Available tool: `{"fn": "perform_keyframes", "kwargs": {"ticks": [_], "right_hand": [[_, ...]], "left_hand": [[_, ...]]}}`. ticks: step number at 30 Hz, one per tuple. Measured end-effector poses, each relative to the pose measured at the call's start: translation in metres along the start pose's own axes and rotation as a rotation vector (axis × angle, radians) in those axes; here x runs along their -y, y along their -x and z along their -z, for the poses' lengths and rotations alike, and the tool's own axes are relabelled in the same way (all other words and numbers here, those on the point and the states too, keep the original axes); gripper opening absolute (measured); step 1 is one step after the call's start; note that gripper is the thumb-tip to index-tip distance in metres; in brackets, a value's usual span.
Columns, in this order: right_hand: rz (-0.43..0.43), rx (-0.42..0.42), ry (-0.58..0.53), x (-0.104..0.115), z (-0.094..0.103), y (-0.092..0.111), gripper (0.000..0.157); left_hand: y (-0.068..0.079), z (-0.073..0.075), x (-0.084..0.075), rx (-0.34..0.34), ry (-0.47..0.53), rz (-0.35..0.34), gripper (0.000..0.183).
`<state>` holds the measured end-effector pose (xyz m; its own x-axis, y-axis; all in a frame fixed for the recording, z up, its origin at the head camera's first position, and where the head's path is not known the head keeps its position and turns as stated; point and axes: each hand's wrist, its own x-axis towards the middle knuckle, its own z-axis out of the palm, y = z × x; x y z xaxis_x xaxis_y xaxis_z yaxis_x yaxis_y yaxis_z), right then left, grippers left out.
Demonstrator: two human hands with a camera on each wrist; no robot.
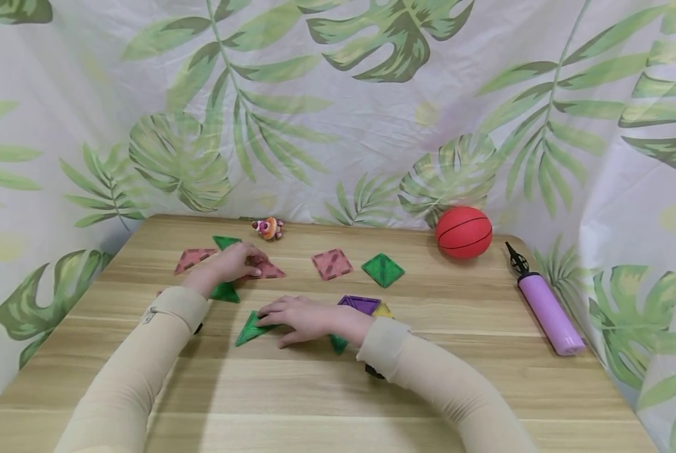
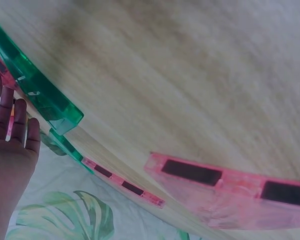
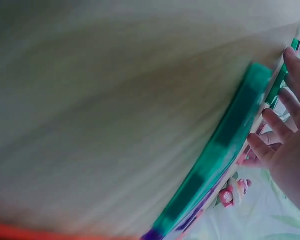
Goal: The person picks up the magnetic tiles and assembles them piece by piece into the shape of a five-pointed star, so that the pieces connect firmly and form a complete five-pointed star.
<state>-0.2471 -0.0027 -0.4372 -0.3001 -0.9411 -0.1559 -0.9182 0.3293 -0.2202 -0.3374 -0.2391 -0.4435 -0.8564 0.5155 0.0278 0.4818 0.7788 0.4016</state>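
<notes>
My left hand [image 1: 233,263] reaches over the table at the left, thumb and fingers bent at a pink triangle tile [image 1: 271,270] and pinching it. Around that hand lie a green tile [image 1: 225,241] beyond it, another green tile [image 1: 226,292] on its near side, and a pink tile [image 1: 193,257] to its left. My right hand [image 1: 299,316] is nearer to me, its outstretched fingertips touching a green triangle tile [image 1: 251,329]. Purple [image 1: 360,304], yellow [image 1: 383,311] and green [image 1: 338,343] pieces show beside my right forearm, which partly covers them.
A pink square tile [image 1: 332,264] and a green square shape [image 1: 383,270] lie mid-table. Toward the back are a small toy figure [image 1: 268,228] and a red ball [image 1: 464,233]. A purple hand pump [image 1: 550,314] lies along the right edge. A leaf-printed cloth [image 1: 366,138] hangs behind the table.
</notes>
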Motion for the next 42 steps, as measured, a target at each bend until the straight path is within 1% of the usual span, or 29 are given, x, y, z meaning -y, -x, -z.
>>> {"fn": "perform_keyframes", "kwargs": {"ticks": [8, 16, 20, 22, 25, 29, 32, 35, 37, 42], "right_hand": [[-0.031, -0.009, 0.022, -0.007, -0.003, 0.021, 0.051], [-0.064, -0.057, 0.07, -0.011, -0.006, 0.049, 0.047], [-0.086, -0.068, 0.05, -0.012, -0.006, 0.059, 0.046], [-0.083, -0.073, 0.037, -0.013, -0.006, 0.063, 0.045], [-0.056, -0.102, 0.0, -0.017, -0.003, 0.065, 0.045], [-0.002, -0.131, -0.075, -0.026, 0.003, 0.062, 0.05], [0.022, -0.096, -0.083, -0.031, 0.005, 0.056, 0.053], [0.018, -0.044, -0.051, -0.031, 0.004, 0.052, 0.051], [0.003, -0.03, -0.039, -0.03, 0.003, 0.051, 0.049], [-0.076, -0.074, -0.037, -0.027, 0.002, 0.051, 0.047]], "left_hand": [[0.003, -0.001, 0.002, 0.002, -0.013, 0.015, 0.031], [0.003, -0.004, 0.003, -0.002, 0.001, 0.021, 0.033], [0.003, -0.004, 0.002, -0.003, 0.007, 0.028, 0.033], [0.003, -0.004, 0.001, -0.003, 0.018, 0.026, 0.033], [0.002, -0.004, 0.0, 0.002, 0.035, 0.035, 0.033], [0.0, -0.005, -0.001, 0.014, 0.031, 0.059, 0.034], [-0.001, -0.005, -0.002, 0.015, 0.021, 0.063, 0.034], [0.0, -0.005, -0.003, 0.017, 0.025, 0.069, 0.034], [0.001, -0.006, -0.004, 0.017, 0.03, 0.072, 0.034], [0.005, -0.006, -0.007, 0.004, 0.05, 0.106, 0.035]]}}
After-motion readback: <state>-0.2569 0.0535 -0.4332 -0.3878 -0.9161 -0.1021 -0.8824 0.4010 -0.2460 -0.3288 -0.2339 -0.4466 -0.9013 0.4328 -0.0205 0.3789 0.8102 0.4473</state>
